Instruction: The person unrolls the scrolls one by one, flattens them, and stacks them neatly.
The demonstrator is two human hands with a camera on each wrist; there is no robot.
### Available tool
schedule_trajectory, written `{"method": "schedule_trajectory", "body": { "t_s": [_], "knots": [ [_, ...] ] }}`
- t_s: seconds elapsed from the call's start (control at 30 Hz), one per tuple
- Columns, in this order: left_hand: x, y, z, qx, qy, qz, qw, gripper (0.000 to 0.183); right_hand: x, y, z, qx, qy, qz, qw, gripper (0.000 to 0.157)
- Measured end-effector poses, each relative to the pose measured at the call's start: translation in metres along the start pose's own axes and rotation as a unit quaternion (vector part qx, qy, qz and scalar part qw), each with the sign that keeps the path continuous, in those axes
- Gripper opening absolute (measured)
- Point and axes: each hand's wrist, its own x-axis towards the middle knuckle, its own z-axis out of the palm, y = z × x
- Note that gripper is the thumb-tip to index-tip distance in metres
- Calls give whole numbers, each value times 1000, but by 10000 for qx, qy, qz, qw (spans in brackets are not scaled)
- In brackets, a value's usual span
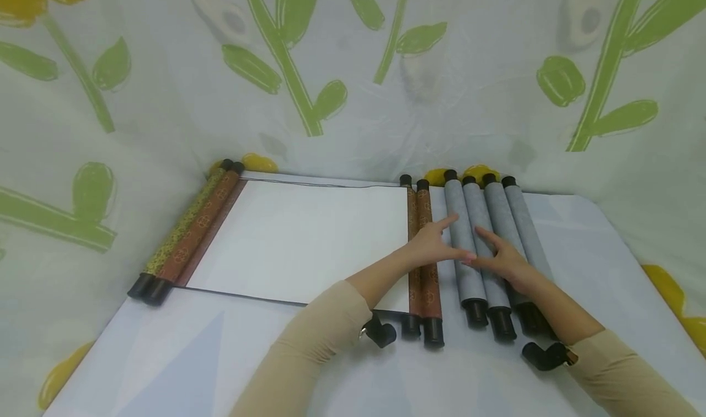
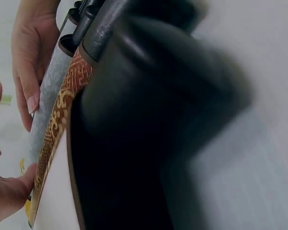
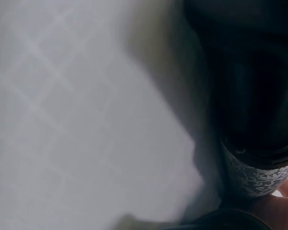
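Note:
Several rolled grey scrolls (image 1: 499, 205) with black end knobs lie side by side on the right of the table. My left hand (image 1: 430, 245) is over the leftmost grey scroll (image 1: 455, 196), thumb and index finger spread apart. Just right of it, my right hand (image 1: 507, 262) lies over the neighbouring grey scrolls, its fingers extended and the thumb pointing toward the left hand. The thumbs nearly meet; whether they touch is unclear. In the left wrist view, the right hand (image 2: 31, 52) rests along a grey roll (image 2: 50, 91). A blurred black object covers much of both wrist views.
Left of the grey scrolls, a white sheet (image 1: 309, 239) is spread flat. Brown patterned rollers (image 1: 429, 294) lie along its right edge; a brown roller (image 1: 193, 233) and a yellow patterned roller (image 1: 184, 218) lie at its left. A flower-printed curtain (image 1: 353, 110) hangs behind the table (image 1: 584, 239).

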Motion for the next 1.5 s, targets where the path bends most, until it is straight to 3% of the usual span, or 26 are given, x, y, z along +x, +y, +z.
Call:
{"method": "schedule_trajectory", "body": {
  "t_s": [0.23,0.37,0.53,0.8,0.93,1.03,1.17,1.5],
  "knots": [
    [11,6,9,406,-325,-216,9984,84,2,-2,-1,-59,121,50,9999,89],
    [13,9,19,116,-495,-443,9977,87,4,-3,0,33,189,68,9998,85],
    [11,8,31,-212,-236,-870,9957,89,8,-4,3,152,222,27,9996,87],
    [13,12,34,-264,-73,-871,9958,83,8,-11,4,68,552,-4,9985,88],
    [10,16,39,-981,146,-1002,9900,80,3,-13,4,244,594,40,9979,86],
    [8,18,42,-1645,384,-1138,9790,75,-1,-13,4,476,674,63,9966,83],
    [5,21,43,-1908,481,-1064,9747,69,-4,-12,3,779,750,48,9941,81],
    [-9,27,39,-1579,313,-823,9835,75,-18,-20,4,813,562,-249,9948,76]
  ]
}}
